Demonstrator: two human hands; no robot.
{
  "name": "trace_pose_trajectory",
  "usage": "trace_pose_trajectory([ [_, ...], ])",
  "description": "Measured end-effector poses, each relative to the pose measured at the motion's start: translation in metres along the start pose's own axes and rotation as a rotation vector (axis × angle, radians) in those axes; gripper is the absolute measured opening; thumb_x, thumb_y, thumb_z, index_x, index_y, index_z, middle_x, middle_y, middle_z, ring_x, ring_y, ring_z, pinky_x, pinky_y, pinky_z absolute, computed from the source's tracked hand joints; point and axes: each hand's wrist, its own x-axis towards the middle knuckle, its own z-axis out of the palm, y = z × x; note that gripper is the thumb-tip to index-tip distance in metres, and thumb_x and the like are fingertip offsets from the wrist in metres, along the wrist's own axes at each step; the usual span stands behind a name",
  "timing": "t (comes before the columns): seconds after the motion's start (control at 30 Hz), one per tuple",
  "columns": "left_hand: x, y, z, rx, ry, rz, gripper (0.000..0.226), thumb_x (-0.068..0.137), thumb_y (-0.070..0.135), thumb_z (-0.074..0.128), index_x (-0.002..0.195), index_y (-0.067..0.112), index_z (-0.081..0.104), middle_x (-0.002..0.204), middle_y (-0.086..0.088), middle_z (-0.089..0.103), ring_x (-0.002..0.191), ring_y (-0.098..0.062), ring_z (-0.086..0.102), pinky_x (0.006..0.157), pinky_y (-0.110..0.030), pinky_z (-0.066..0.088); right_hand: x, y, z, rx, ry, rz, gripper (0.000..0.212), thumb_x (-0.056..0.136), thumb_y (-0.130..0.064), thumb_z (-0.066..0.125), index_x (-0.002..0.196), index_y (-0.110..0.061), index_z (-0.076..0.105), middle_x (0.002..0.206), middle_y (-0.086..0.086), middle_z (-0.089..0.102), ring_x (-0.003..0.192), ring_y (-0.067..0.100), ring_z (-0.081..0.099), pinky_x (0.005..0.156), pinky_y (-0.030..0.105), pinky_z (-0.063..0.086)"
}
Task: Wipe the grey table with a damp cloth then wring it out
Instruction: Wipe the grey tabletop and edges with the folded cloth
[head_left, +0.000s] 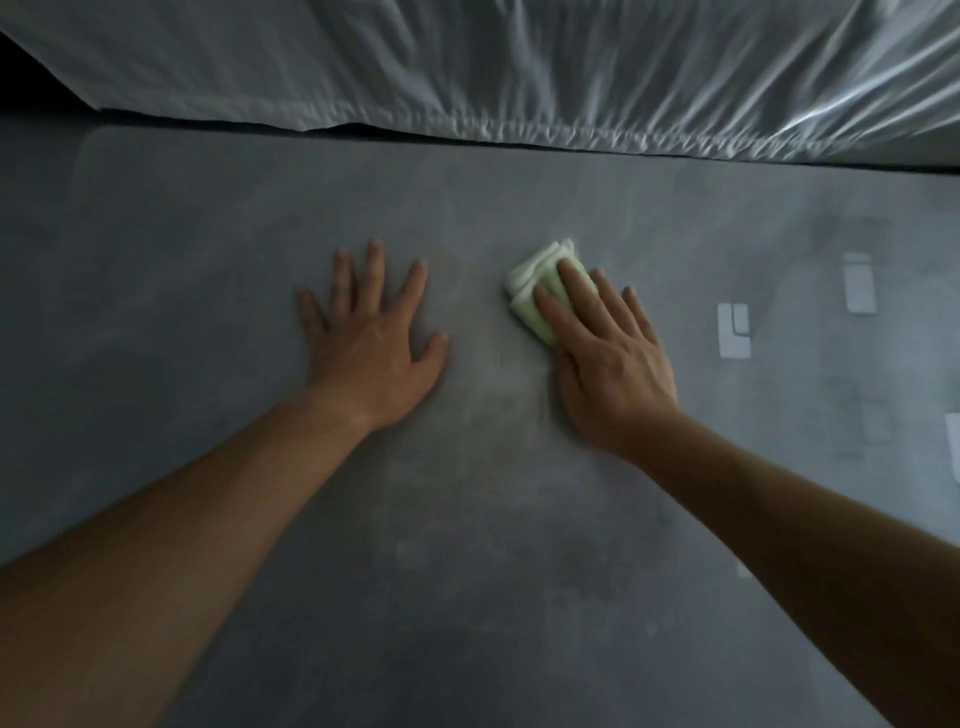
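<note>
A grey table (208, 234) fills the view. A folded pale green cloth (535, 283) lies on it right of centre. My right hand (605, 353) presses flat on the cloth, fingers spread over its near half, so part of the cloth is hidden under the palm. My left hand (371, 338) rests flat on the bare tabletop to the left of the cloth, fingers apart, holding nothing.
White wrinkled sheeting (519, 67) hangs along the table's far edge. Pale tape marks (733, 332) and a second one (860, 283) stick to the tabletop at the right. Another pale piece (953, 447) shows at the right border.
</note>
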Motion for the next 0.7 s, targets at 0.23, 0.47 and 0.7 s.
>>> trace_pose_trajectory([
  [0.23, -0.001, 0.000, 0.002, -0.005, 0.006, 0.001, 0.078, 0.083, 0.069, 0.019, 0.152, 0.038, 0.003, 0.163, -0.004, -0.011, 0.148, -0.032, -0.015, 0.113, -0.067, -0.002, 0.090, 0.012, -0.012, 0.061, 0.096, 0.300, 0.063, 0.094, -0.026, 0.038, 0.155, -0.033, 0.026, 0.167, 0.000, 0.010, 0.154, 0.029, 0.008, 0.125, 0.043, 0.004],
  [0.47, -0.003, 0.001, 0.000, -0.024, -0.005, -0.004, 0.077, 0.083, 0.069, 0.020, 0.152, 0.039, 0.002, 0.163, -0.003, -0.012, 0.148, -0.031, -0.017, 0.113, -0.067, -0.003, 0.087, 0.019, -0.012, -0.001, 0.017, -0.118, 0.061, 0.091, -0.031, 0.033, 0.151, -0.029, 0.038, 0.164, 0.001, 0.025, 0.150, 0.033, 0.024, 0.123, 0.049, 0.017],
  [0.7, -0.002, 0.002, -0.001, -0.030, 0.001, -0.011, 0.078, 0.082, 0.070, 0.019, 0.152, 0.040, 0.003, 0.163, -0.002, -0.011, 0.148, -0.031, -0.015, 0.113, -0.067, -0.002, 0.109, -0.018, 0.004, 0.015, 0.044, -0.123, 0.064, 0.091, -0.022, 0.049, 0.153, -0.030, 0.035, 0.165, 0.003, 0.022, 0.151, 0.033, 0.021, 0.124, 0.045, 0.016],
])
